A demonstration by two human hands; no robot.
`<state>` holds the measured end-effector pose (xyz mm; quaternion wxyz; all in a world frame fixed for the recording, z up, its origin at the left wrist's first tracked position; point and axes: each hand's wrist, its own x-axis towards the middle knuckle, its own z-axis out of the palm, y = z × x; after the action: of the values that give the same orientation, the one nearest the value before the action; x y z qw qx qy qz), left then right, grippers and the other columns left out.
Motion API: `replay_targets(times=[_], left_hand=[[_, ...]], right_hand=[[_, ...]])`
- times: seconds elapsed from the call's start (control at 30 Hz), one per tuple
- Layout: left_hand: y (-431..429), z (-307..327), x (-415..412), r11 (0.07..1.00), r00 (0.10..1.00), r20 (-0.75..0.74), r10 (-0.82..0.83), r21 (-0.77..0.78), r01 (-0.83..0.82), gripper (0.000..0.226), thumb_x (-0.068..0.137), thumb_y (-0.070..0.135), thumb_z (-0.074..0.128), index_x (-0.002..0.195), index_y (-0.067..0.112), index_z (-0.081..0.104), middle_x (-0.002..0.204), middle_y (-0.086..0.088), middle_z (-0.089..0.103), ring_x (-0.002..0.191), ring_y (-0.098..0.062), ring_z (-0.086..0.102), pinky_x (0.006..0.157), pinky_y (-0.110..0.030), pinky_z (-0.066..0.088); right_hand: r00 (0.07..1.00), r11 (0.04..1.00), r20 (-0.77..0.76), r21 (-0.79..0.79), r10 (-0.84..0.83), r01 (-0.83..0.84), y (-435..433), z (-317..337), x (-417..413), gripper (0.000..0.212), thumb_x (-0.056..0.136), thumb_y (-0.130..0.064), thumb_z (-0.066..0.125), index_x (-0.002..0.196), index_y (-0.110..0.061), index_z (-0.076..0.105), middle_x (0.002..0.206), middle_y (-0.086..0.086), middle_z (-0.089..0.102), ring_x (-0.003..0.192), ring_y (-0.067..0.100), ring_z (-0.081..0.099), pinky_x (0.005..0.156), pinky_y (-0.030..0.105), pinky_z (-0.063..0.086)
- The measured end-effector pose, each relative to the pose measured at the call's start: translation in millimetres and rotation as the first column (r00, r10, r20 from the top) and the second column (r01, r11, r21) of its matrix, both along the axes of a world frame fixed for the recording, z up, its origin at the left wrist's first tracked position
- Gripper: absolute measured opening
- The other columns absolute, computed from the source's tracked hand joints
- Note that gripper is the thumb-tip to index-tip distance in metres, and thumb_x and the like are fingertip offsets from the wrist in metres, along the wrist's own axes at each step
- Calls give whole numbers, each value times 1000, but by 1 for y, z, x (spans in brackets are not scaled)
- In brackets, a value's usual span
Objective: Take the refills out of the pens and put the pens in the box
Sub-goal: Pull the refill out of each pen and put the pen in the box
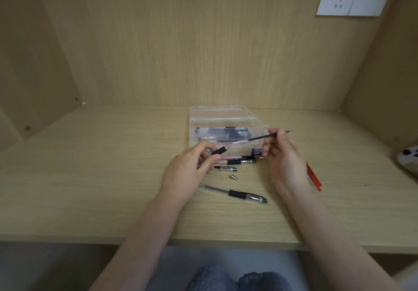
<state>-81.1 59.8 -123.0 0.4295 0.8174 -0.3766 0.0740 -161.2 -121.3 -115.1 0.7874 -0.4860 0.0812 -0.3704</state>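
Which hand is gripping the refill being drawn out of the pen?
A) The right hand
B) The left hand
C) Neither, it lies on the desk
A: the right hand pinches the dark refill near its tip, while the left hand holds the pen barrel.

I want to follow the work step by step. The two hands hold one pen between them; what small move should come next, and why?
Probably the right hand should draw the refill fully clear of the barrel that the left hand grips. The refill seems mostly out, its tip past the right fingers, but its tail looks still inside the barrel. The metal tip cone already lies loose on the desk.
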Motion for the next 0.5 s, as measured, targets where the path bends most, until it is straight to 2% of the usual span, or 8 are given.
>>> replay_targets(times=[0.37,0.5], left_hand=[[1,1,-1,1000,1000,-4,2,18,-2,10,86,41,57,93,35,56,70,15,64,68,1,58,66,-25,46],[1,1,0,1000,1000,-1,0,18,0,8,86,39,59,93,36,56,71,16,64,70,1,59,69,-28,49]], right_hand=[[996,998,-85,-60,-17,11,-2,-4,-1,25,99,-21,42,92,-12,64,65,-3,61,58,9,52,56,18,46],[995,998,-103,-65,-15,8,-3,-5,-1,25,99,-22,42,94,-12,64,67,-3,60,60,9,52,59,20,46]])
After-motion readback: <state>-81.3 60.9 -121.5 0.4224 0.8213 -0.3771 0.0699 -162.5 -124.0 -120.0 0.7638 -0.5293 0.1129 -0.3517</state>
